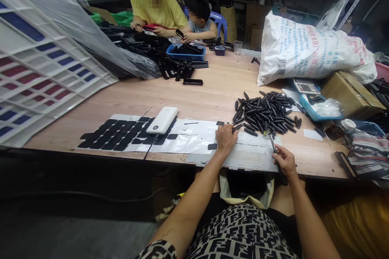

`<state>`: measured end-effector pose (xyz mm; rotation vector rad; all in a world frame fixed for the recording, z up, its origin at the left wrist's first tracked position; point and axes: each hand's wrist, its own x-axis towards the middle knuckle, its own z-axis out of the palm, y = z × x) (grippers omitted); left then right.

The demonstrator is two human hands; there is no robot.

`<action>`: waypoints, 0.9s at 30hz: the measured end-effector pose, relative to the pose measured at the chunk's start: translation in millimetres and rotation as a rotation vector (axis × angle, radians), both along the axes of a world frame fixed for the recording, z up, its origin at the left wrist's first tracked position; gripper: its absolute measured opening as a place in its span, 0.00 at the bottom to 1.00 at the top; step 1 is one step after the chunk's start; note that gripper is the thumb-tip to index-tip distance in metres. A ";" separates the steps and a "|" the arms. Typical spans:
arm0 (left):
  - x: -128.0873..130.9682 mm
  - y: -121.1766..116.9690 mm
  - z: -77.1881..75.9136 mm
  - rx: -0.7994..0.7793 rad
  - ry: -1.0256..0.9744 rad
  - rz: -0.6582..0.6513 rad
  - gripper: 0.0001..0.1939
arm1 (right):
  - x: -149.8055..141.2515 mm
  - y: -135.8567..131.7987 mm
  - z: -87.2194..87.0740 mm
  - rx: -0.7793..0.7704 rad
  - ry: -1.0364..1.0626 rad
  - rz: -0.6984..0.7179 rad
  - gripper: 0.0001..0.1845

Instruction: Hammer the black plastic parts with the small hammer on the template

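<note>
My left hand is closed at the near left edge of a heap of small black tapered pieces. Its fingers grip one black tapered piece, whose end sticks out to the right. My right hand is wrapped around a slim tool with a metal shaft and a dark handle. The tool's small yellowish head reaches the near edge of the heap; its exact kind is unclear. Beneath both hands lies a whitish sheet along the table's front edge.
A white power bank rests on a sheet of black pads to the left. A white sack, a cardboard box and a blue tray stand right. Two people sit across the table near a blue basket. An open bag hangs below.
</note>
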<state>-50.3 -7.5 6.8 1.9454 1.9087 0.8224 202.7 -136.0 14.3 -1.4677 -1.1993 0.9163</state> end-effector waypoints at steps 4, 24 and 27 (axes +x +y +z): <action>-2.1 -10.4 -0.2 0.037 -0.056 0.096 0.06 | 0.3 -0.2 -1.4 0.006 0.011 0.006 0.25; 37.3 -14.4 -6.0 -0.080 -0.189 -0.453 0.11 | -3.7 -7.0 2.8 0.010 -0.029 -0.006 0.25; 37.3 -15.0 -5.6 -0.079 -0.198 -0.451 0.11 | -6.5 -12.2 7.1 0.020 -0.048 -0.014 0.26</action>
